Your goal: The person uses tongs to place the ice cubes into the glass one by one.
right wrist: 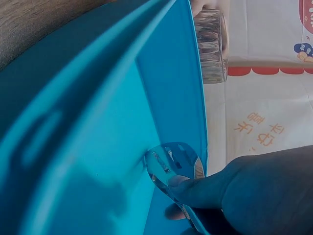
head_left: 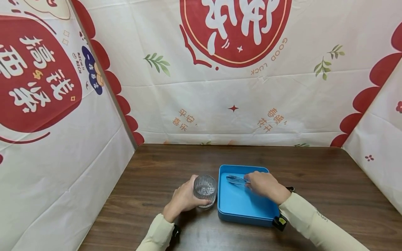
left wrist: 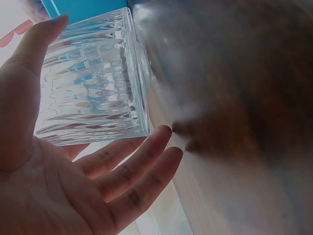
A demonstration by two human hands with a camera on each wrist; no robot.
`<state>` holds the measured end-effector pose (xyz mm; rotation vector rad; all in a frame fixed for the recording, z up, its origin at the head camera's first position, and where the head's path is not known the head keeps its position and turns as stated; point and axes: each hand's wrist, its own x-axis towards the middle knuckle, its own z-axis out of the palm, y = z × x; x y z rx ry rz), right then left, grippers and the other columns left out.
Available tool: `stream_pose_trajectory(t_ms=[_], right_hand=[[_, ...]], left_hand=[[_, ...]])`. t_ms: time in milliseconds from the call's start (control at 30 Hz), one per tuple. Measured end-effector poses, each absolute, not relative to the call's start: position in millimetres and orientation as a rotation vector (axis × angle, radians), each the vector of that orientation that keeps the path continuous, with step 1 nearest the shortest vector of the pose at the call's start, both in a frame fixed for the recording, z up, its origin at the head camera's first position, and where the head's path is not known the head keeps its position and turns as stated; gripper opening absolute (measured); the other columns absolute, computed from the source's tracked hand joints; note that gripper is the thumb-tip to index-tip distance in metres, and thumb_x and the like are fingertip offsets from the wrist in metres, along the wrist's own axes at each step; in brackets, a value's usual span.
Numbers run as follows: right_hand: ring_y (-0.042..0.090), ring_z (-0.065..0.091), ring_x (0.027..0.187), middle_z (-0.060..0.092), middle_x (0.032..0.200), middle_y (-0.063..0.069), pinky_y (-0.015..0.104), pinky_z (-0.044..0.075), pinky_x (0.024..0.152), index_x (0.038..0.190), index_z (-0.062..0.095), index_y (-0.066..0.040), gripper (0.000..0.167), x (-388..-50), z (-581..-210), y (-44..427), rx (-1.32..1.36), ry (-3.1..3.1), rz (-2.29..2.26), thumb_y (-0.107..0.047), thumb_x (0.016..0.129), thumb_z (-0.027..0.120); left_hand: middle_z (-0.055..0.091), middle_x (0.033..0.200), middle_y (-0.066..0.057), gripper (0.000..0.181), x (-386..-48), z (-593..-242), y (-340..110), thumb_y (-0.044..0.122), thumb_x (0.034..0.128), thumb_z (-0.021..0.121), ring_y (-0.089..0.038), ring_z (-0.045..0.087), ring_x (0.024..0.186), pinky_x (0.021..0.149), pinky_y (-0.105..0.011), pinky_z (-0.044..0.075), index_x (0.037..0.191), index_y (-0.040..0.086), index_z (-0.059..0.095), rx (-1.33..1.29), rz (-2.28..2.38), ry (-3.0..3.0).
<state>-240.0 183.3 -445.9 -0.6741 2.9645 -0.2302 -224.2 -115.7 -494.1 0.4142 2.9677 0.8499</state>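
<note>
My left hand (head_left: 183, 198) grips a clear ribbed drinking glass (head_left: 205, 190), thumb on the near side and fingers round the far side. The glass is just left of a shallow blue box (head_left: 245, 205). In the left wrist view the ribbed glass (left wrist: 88, 88) lies between thumb and fingers; whether its base touches the table I cannot tell. Over the box, my right hand (head_left: 263, 184) pinches a shiny metal utensil (head_left: 235, 180). Its rounded, spoon-like end (right wrist: 168, 159) is inside the box, near a wall. The fingers hide its handle.
A dark wooden table (head_left: 169, 164) carries the box and glass. White printed cloth (head_left: 220, 104) hangs behind the table, with more cloth at both sides. A black strap device (head_left: 279, 222) on the right wrist is at the box's near right corner.
</note>
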Motion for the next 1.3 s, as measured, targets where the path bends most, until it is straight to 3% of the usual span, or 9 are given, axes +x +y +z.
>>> stream_pose_trajectory(t_ms=[767, 1000, 1300], right_hand=[[0.020, 0.066, 0.072, 0.072, 0.092, 0.010, 0.040, 0.057, 0.064, 0.113, 0.070, -0.006, 0.026, -242.6, -445.5, 186.0, -0.703, 2.972, -0.221, -0.021, 0.092, 0.070], [0.012, 0.055, 0.058, 0.069, 0.080, 0.006, 0.030, 0.049, 0.053, 0.111, 0.070, -0.008, 0.024, -243.6, -445.7, 188.4, -0.759, 3.002, -0.151, -0.024, 0.093, 0.069], [0.011, 0.050, 0.054, 0.058, 0.065, -0.002, 0.025, 0.039, 0.046, 0.109, 0.069, -0.010, 0.022, -242.2, -442.6, 191.4, -0.769, 3.013, -0.124, -0.026, 0.094, 0.067]], left_hand=[[0.065, 0.109, -0.001, 0.088, -224.8, -490.4, -115.2, 0.060, 0.0635, 0.086, -0.021, 0.064, 0.091, 0.071, -0.043, 0.051, 0.129, 0.015, 0.047, 0.415, 0.852, 2.969], [0.065, 0.110, -0.001, 0.087, -224.3, -490.4, -115.5, 0.059, 0.0642, 0.086, -0.021, 0.065, 0.091, 0.071, -0.043, 0.051, 0.129, 0.015, 0.048, 0.418, 0.853, 2.968], [0.065, 0.108, 0.000, 0.086, -222.8, -491.4, -115.5, 0.059, 0.0637, 0.086, -0.020, 0.064, 0.091, 0.071, -0.042, 0.051, 0.128, 0.016, 0.048, 0.422, 0.861, 2.964]])
